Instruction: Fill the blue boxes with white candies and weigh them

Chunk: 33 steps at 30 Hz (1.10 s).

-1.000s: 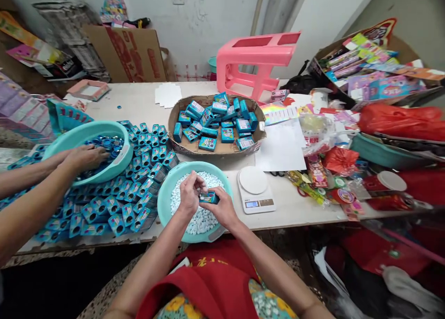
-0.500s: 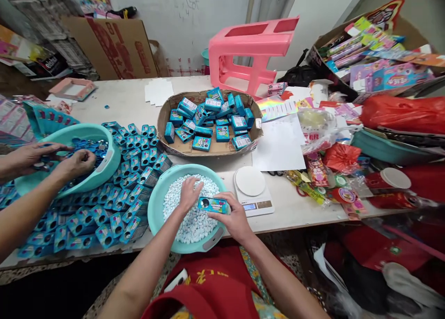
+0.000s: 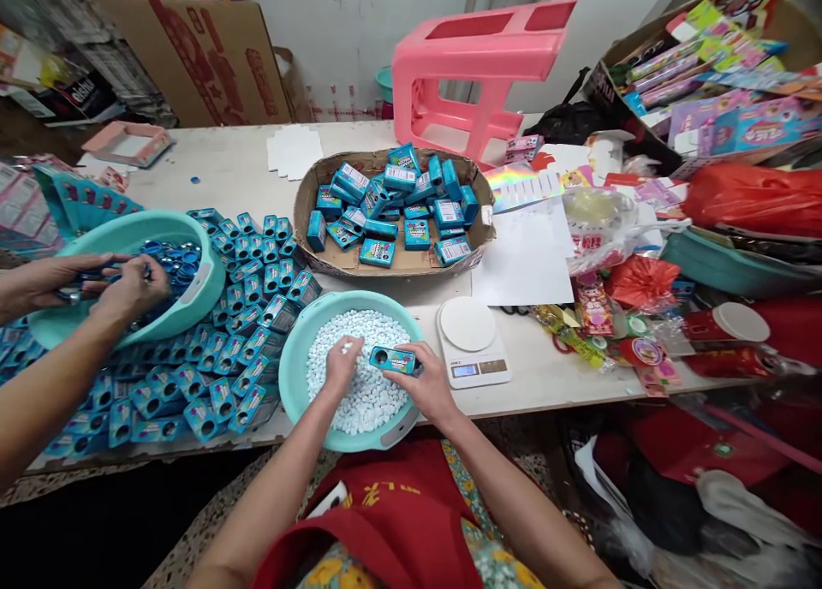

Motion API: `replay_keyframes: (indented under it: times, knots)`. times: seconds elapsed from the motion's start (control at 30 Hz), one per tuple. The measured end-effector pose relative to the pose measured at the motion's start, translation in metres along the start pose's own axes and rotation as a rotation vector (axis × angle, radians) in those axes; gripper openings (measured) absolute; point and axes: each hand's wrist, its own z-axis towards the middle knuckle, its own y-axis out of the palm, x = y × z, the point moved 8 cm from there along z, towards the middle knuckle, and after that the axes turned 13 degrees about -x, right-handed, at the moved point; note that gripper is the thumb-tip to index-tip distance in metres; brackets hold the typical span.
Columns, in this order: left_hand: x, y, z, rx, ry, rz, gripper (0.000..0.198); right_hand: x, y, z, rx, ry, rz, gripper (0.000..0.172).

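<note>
My right hand (image 3: 431,388) grips a small blue candy box (image 3: 396,360), tilted so that a dark round hole shows at its left end. My left hand (image 3: 342,368) is over the white candies (image 3: 360,405), its fingers curled together; what they hold, if anything, is hidden. The candies fill much of a turquoise basin (image 3: 295,392) at the table's front edge. The box and my left fingertips are a short gap apart, both above the basin.
A kitchen scale (image 3: 473,341) sits right of the basin. Behind it, a cardboard tray (image 3: 347,264) holds several blue boxes. Rows of open boxes (image 3: 222,396) stand left. A co-worker's hands (image 3: 128,289) work over another turquoise basin (image 3: 209,289) with blue caps.
My left hand has drawn slightly left and its fingers have curled in, away from the box. The box stays in my right hand. The camera view has shifted a little.
</note>
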Motion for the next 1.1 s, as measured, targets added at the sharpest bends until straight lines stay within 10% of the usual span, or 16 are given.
replay_keyframes:
  times: [0.27, 1.1]
  knots:
    - [0.068, 0.014, -0.022, -0.063, 0.160, -0.725, 0.022, -0.004, 0.033, 0.010, -0.054, -0.003, -0.142, 0.032]
    - [0.081, 0.020, -0.020, 0.083, 0.215, -0.632, 0.028, -0.009, 0.017, 0.014, -0.040, 0.004, -0.097, 0.035]
